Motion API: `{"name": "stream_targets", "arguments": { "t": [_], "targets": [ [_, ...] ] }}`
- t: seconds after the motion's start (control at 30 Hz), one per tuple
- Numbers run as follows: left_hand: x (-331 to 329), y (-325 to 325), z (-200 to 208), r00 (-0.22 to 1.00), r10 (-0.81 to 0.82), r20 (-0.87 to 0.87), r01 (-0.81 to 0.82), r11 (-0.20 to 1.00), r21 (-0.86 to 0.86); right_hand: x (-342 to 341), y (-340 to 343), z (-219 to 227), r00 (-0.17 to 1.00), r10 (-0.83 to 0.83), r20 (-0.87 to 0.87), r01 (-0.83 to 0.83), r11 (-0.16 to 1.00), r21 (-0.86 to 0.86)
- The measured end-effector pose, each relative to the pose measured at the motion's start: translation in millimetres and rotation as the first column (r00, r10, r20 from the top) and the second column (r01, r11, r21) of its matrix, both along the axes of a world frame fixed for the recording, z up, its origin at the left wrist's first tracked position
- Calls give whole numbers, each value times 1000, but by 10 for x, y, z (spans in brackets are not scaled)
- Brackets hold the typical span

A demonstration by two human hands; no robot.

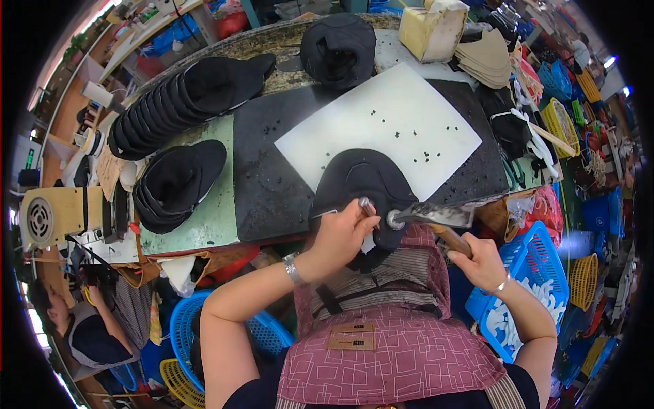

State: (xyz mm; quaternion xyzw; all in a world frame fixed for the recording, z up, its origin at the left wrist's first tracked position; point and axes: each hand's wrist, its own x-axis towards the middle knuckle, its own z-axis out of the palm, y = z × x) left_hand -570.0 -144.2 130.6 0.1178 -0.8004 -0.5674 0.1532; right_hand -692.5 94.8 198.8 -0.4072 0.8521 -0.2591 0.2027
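Note:
A black cap point(361, 178) lies at the near edge of the bench, partly over a white board point(402, 95). My left hand point(338, 238) is closed around a short metal punch point(367, 206) just above the cap's near side. In my right hand point(485, 264) is the wooden handle of a hammer point(443, 216). Its round metal face is beside the punch, close to the cap; I cannot tell whether it touches. Small black bits are scattered over the board, which rests on a dark mat point(266, 163).
A row of nested black caps point(163, 102) stands at the left, with more caps point(178, 184) nearer me. Another cap point(338, 51) sits at the back. A yellowish block point(432, 31) is behind the board. Blue baskets point(538, 238) flank me; a person point(88, 327) sits at the left.

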Motion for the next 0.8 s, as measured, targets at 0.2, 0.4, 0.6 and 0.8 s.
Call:
{"name": "stream_targets", "arguments": {
  "t": [0.2,0.4,0.6,0.8],
  "targets": [
    [17,47,80,960,-193,-201,23,774,-633,-38,388,-192,625,550,554,317,470,-824],
    [-75,1,93,993,27,115,-42,990,133,-43,109,-89,986,-122,117,120,992,26],
    [-72,-2,62,998,-3,-63,-18,940,-340,-26,-24,404,903,59,426,219,789,-575],
    [-180,-28,83,1000,1,23,8,914,-406,-121,72,-79,998,31,-50,-38,987,-154]
  ]
}}
